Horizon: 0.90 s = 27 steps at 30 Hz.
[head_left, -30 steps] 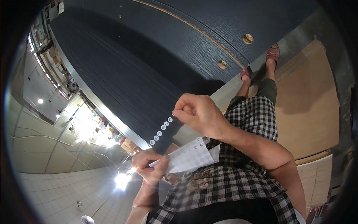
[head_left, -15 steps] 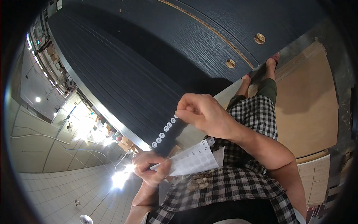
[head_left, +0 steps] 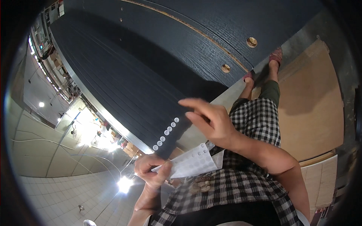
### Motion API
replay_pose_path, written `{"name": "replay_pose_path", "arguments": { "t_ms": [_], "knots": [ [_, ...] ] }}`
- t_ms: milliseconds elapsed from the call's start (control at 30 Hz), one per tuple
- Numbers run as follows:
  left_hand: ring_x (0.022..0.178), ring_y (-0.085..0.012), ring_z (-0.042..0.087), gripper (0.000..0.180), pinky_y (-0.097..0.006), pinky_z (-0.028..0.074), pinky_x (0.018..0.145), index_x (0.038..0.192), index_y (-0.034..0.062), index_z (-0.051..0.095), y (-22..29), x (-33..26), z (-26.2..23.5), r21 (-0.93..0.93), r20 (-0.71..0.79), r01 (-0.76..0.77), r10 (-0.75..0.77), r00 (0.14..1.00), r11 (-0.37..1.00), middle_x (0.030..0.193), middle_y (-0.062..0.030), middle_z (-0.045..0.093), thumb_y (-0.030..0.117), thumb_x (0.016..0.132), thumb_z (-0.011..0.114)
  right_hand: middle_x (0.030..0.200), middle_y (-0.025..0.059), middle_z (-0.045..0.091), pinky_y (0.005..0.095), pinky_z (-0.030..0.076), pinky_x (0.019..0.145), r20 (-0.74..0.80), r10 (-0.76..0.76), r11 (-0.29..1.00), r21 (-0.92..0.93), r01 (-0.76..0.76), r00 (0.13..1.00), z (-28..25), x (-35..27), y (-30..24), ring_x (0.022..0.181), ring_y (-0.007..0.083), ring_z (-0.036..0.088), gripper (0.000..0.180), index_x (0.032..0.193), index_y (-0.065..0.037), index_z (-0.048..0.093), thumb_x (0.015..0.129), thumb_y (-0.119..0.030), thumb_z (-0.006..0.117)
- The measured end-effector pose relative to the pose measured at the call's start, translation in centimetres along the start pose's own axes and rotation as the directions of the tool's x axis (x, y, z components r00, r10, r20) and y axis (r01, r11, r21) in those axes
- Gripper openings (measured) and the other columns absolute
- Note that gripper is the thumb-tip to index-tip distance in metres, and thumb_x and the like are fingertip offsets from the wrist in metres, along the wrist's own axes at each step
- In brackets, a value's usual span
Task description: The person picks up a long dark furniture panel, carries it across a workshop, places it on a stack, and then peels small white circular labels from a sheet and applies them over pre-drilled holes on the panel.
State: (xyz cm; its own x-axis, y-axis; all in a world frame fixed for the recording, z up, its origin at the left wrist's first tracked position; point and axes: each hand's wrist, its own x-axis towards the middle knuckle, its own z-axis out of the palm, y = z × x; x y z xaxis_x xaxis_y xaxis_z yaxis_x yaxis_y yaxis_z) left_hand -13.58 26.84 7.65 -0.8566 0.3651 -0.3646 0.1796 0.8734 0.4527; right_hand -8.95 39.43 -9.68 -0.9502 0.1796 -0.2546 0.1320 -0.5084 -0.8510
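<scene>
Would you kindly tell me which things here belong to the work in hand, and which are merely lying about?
In the work:
- left hand holding the white sticker sheet
- right hand, fingers spread above the dark blue panel
- row of round white stickers along the panel's edge

Lying about:
- brown board on the floor
- ceiling lights

White sticker sheet [head_left: 192, 164], held flat

Left hand [head_left: 152, 170] pinching sticker sheet [head_left: 192, 162], right hand [head_left: 211, 122] lifted near dark door panel [head_left: 151, 71], possibly touching it
</scene>
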Motion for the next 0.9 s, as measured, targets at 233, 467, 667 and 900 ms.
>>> {"name": "replay_pose_path", "arguments": {
  "t_ms": [233,467,667,900],
  "knots": [
    [0.043,-0.0096,0.043,0.021,-0.023,0.03,0.044,0.054,0.0042,0.051,0.2,0.1,0.6,-0.001,-0.063,0.088,-0.088,0.994,0.996,0.049,-0.0012,0.048,0.018,0.059,0.067,0.063,0.0031,0.052,0.0271,0.045,0.047,0.26,-0.123,0.897,-0.384,0.22,0.958,-0.7,-1.7,0.6,0.049,0.0163,0.054,0.044,0.117,-0.008,0.058,0.072,-0.006,0.06],
    [0.042,-0.0084,0.04,0.023,-0.023,0.026,0.042,0.054,0.0042,0.051,0.0,-0.1,1.1,-0.053,-0.065,0.109,-0.113,0.992,0.993,0.048,0.0001,0.045,0.018,0.06,0.068,0.066,0.0031,0.052,0.0232,0.033,0.045,0.321,0.039,0.993,0.093,-0.073,0.946,-5.1,-0.6,-2.2,0.05,0.0095,0.043,0.018,0.081,0.002,0.064,0.074,-0.015,0.065],
    [0.042,-0.0088,0.042,0.024,-0.022,0.028,0.042,0.056,0.004,0.053,-0.1,0.0,0.9,-0.084,-0.031,0.071,-0.074,0.997,0.994,0.049,-0.0008,0.048,0.018,0.064,0.071,0.063,0.0032,0.045,0.0264,0.033,0.044,0.413,-0.004,1.0,0.025,-0.007,0.911,-5.4,-0.8,-2.8,0.049,0.0121,0.043,0.013,0.075,0.0,0.062,0.072,-0.011,0.068],
    [0.042,-0.0108,0.049,0.014,-0.022,0.034,0.041,0.059,0.0029,0.058,-0.4,0.0,0.7,-0.102,0.007,0.025,-0.025,1.0,0.994,0.049,-0.0033,0.054,0.009,0.064,0.07,0.067,0.0073,0.052,0.0291,0.041,0.051,0.327,-0.18,0.971,-0.09,0.22,0.928,-5.1,-1.3,-2.3,0.061,0.0203,0.056,0.01,0.068,-0.002,0.057,0.07,-0.008,0.064]
  ]
}}
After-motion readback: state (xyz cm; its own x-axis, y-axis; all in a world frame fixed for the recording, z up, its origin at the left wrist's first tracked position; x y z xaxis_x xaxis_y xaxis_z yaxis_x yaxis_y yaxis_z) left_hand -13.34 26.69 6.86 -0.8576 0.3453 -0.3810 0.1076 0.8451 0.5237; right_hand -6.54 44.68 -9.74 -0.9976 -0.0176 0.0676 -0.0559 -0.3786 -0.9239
